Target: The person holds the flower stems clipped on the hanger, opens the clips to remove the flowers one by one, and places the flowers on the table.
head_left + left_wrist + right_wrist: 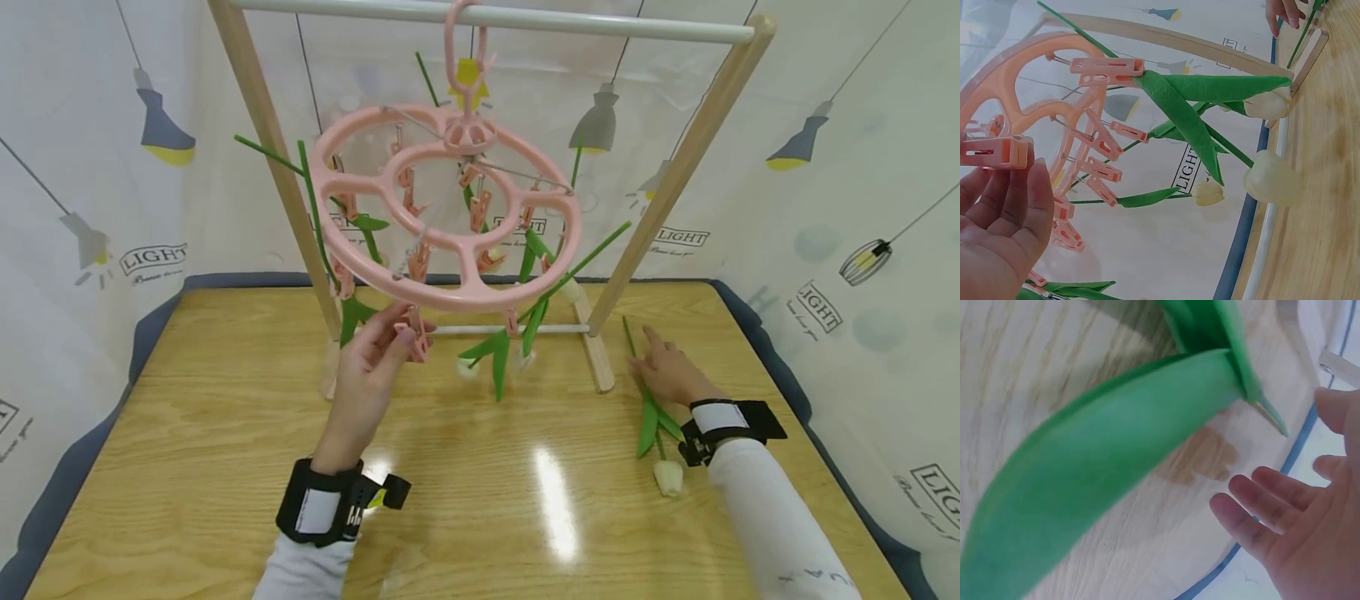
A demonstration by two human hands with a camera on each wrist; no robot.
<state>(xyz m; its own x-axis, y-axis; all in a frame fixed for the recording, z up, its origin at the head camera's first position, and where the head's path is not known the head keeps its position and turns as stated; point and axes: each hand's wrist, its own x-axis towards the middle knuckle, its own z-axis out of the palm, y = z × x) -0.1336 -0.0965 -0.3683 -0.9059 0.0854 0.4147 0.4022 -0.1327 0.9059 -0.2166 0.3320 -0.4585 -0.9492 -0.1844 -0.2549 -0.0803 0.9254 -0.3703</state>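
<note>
White tulip (667,478) is lying on the table (225,458), stem (627,333) pointing away from the person; the nearer right hand (672,367) is hovering beside it, fingers apart, while the left hand (367,358) is pinching a pink peg (997,153).

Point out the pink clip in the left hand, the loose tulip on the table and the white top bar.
Pink clip (1004,154): left wrist view, middle of its body.
Loose tulip (647,426): head view, on a green leaf.
White top bar (585,22): head view, on its right half.
</note>
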